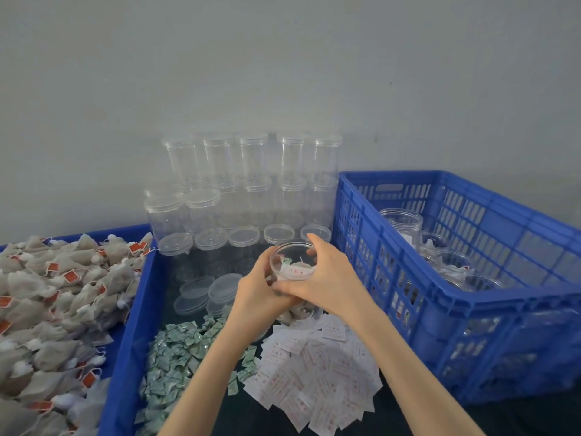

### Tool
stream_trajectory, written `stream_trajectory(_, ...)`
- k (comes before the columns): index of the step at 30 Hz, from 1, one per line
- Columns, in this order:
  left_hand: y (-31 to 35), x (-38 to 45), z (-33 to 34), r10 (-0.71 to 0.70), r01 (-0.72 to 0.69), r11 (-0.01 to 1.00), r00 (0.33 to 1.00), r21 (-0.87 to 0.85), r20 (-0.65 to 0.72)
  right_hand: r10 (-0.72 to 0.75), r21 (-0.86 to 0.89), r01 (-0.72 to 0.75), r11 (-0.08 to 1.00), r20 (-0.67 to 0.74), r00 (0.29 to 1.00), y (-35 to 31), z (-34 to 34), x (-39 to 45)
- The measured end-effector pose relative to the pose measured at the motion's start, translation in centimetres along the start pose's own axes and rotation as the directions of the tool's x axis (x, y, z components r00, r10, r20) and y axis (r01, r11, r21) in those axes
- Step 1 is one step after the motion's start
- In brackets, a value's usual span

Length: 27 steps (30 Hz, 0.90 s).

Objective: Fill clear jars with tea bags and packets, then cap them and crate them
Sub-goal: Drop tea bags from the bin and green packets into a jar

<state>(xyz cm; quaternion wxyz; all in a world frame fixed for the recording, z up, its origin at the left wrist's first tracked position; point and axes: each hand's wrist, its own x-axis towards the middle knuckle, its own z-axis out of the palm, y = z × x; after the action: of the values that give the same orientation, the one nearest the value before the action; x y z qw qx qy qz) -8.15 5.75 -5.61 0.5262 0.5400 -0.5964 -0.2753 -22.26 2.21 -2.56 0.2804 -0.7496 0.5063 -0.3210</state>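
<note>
A clear jar (pixel 294 262) with tea bags and a white packet inside is held over the middle of the table. My left hand (pixel 257 287) grips its left side and bottom. My right hand (pixel 327 278) curls over its rim and right side. Grey tea bags (pixel 47 309) with red tags fill the blue bin at left. Small green packets (pixel 176 347) and white packets (pixel 314 372) lie in two heaps in front of me. Loose clear lids (pixel 204 292) lie behind the green heap.
Empty clear jars (pixel 251 184) are stacked against the wall, with capped ones in front. A tall blue crate (pixel 456 297) at right holds several filled jars (pixel 402 225). The bin's blue wall (pixel 132 325) divides the tea bags from the dark table.
</note>
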Motion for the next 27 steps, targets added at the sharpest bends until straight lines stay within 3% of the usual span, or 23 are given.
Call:
stream_trajectory(6,1.8,0.4,0.2,0.142,-0.136,0.984,0.988,-0.111,0.051,-0.059,-0.071,0.056,0.996,-0.044,0.997,-2.6,-4.3,0.3)
stream_trajectory(10,1.6,0.3,0.2,0.097,-0.09,0.968,0.995,-0.235,0.021,-0.108,-0.054,0.104,0.993,-0.086,0.99,-5.2,-10.3,0.7)
stream_trajectory(16,-1.2,0.0,0.4,-0.003,0.006,0.999,0.997,-0.049,0.074,-0.029,0.061,0.054,0.997,-0.351,0.936,-6.0,-19.9,1.1)
stream_trajectory(20,-2.0,0.0,0.9,-0.045,0.05,0.997,0.995,-0.054,0.086,0.008,-0.056,-0.042,0.998,-0.505,0.863,-3.2,-23.8,1.3)
stream_trajectory(22,-2.1,0.1,1.3,-0.05,0.056,0.997,0.994,-0.053,0.101,0.055,-0.127,-0.131,0.983,-0.476,0.877,-1.4,-24.1,1.5)
stream_trajectory(24,-2.1,0.1,1.7,-0.051,0.058,0.997,0.992,-0.059,0.118,0.152,-0.219,-0.249,0.943,-0.38,0.912,0.6,-23.6,1.7)
stream_trajectory(27,-2.5,0.0,2.3,-0.054,0.061,0.996,0.99,-0.057,0.129,0.247,-0.337,-0.307,0.89,-0.209,0.946,3.3,-22.5,1.9)
